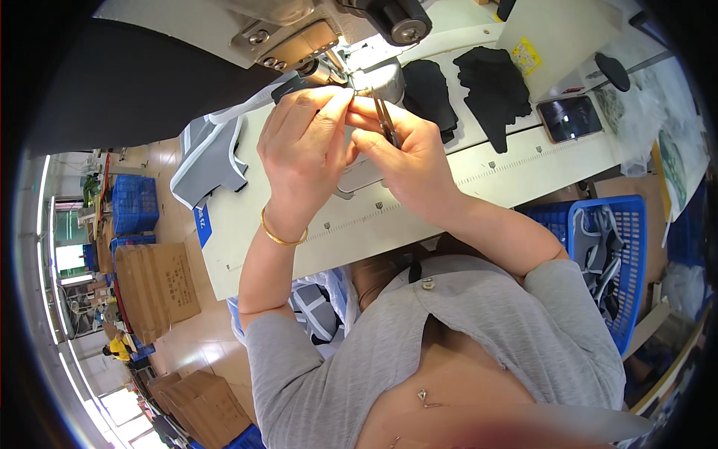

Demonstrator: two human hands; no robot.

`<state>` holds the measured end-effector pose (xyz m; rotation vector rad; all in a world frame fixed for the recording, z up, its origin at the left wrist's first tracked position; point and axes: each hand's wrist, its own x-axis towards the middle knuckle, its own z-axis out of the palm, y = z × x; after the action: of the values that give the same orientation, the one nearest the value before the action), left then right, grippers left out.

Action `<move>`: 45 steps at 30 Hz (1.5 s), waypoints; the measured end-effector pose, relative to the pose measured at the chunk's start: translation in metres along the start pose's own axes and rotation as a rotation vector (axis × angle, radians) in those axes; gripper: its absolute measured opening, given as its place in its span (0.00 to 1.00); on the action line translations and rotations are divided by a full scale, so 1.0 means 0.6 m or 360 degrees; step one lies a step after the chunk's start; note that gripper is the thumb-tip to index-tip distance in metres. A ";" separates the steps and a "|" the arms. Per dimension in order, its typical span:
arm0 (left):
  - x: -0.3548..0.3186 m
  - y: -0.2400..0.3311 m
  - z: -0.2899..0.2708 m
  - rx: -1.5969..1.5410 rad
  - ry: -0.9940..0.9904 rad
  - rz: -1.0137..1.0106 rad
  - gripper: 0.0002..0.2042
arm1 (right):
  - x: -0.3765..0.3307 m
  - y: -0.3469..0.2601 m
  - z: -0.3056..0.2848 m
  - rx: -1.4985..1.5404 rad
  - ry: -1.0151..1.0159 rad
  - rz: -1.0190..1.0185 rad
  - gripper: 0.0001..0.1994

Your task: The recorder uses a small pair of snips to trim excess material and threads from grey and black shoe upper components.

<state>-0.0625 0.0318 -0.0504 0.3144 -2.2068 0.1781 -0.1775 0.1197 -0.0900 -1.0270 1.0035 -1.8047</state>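
Note:
Both of my hands meet just below the needle area of a sewing machine (329,63). My left hand (307,146) is closed, thumb and forefinger pinched together; whatever lies between them is too small to make out. Dark thread snips (385,122) are in my right hand (411,161), their narrow tips pointing up toward the machine. The fingertips of the two hands almost touch. Left of my left hand, grey fabric pieces with white edging (217,161) lie on the table, partly under the machine.
Black fabric pieces (493,93) lie on the pale sewing table (493,168), with a phone (570,119) to their right. A blue basket (632,277) holding grey pieces stands at the right. Bagged grey pieces (318,310) sit below the table. Cardboard boxes (161,288) stand on the floor at the left.

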 end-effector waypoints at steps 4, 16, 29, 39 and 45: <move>-0.008 0.008 -0.006 -0.0037 -0.0067 -0.0105 0.13 | -0.002 0.008 0.015 -0.0006 0.0069 -0.0111 0.18; -0.017 0.008 -0.003 -0.0059 -0.0071 -0.0212 0.12 | 0.002 0.012 0.010 0.0141 -0.0053 0.0038 0.20; -0.055 -0.027 0.061 0.0280 0.0177 -0.0273 0.27 | -0.026 -0.015 -0.040 -0.0316 -0.0013 -0.0100 0.15; -0.049 -0.075 0.003 0.0319 0.0290 -0.0224 0.09 | -0.042 -0.043 -0.052 -0.0221 -0.0507 0.0232 0.14; -0.085 -0.033 -0.128 -0.0953 0.0561 -0.1612 0.08 | -0.042 -0.061 -0.078 -0.0909 -0.0506 -0.0536 0.11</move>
<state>0.0313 0.0392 -0.0439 0.9148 -1.4367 -0.8851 -0.2209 0.1665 -0.0800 -1.8631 1.2260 -1.5575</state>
